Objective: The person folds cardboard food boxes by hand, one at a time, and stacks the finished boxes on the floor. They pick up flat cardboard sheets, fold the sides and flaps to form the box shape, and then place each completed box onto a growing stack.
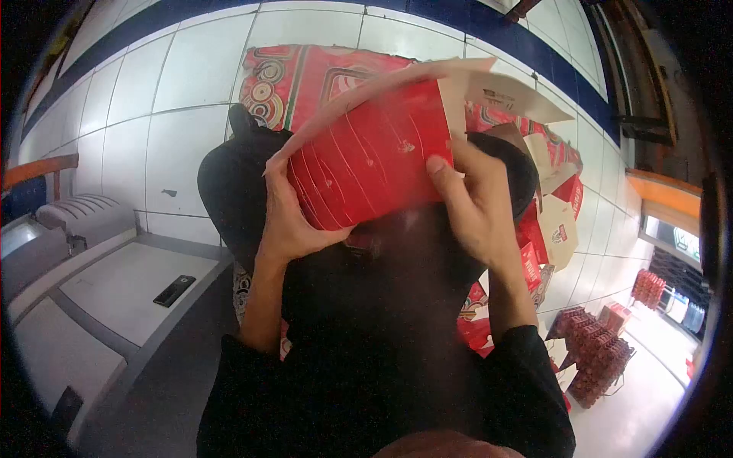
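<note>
A red cardboard box (374, 160) with thin white lines and a pale inner side is held above my lap, its flaps partly unfolded. My left hand (294, 221) grips its left end, thumb along the lower edge and the other fingers hidden behind the card. On the opposite side, my right hand (477, 202) holds the right edge with the thumb on the red face. A pale flap (504, 91) sticks out beyond my right hand, with small dark print on it.
Below lies a red patterned mat (267, 84) on white floor tiles. Several red and cream cardboard pieces (557, 229) are piled at my right. A dark phone (175, 291) rests on a grey-white surface at left. Stacked reddish-brown bundles (595, 355) stand at lower right.
</note>
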{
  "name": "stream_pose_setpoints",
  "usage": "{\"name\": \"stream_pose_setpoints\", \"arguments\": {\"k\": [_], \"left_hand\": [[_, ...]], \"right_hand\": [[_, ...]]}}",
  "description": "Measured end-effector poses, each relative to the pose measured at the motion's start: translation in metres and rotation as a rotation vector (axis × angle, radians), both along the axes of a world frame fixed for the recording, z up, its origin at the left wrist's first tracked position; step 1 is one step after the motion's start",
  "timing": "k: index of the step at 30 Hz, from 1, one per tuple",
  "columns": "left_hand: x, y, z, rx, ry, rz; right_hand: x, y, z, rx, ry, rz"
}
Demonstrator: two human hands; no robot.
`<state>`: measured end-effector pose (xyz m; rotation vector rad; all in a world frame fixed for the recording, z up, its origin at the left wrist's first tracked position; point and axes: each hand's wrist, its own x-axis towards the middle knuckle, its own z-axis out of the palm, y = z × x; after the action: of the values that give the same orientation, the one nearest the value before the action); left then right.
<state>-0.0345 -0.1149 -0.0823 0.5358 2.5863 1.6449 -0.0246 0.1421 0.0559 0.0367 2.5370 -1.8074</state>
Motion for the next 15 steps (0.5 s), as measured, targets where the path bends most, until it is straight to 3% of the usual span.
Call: {"name": "stream_pose_setpoints", "arguments": {"k": [5,7,10,15], "left_hand": [[0.003,0.002,-0.001,0.020,0.130,0.005],[0.004,0.003,-0.002,0.046,0.117,0.020],[0.008,0.004,-0.006,0.095,0.188,0.059],[0.009,0.008,-0.005,0.104,0.213,0.035]], "right_hand": [[-0.017,-0.008,0.000,0.078,0.067,-0.054],[-0.019,-0.009,0.004,0.312,0.098,-0.046],[-0.017,-0.010,0.007,0.460,0.193,-0.010],[-0.017,-0.006,0.019,0.478,0.169,0.097]]}}
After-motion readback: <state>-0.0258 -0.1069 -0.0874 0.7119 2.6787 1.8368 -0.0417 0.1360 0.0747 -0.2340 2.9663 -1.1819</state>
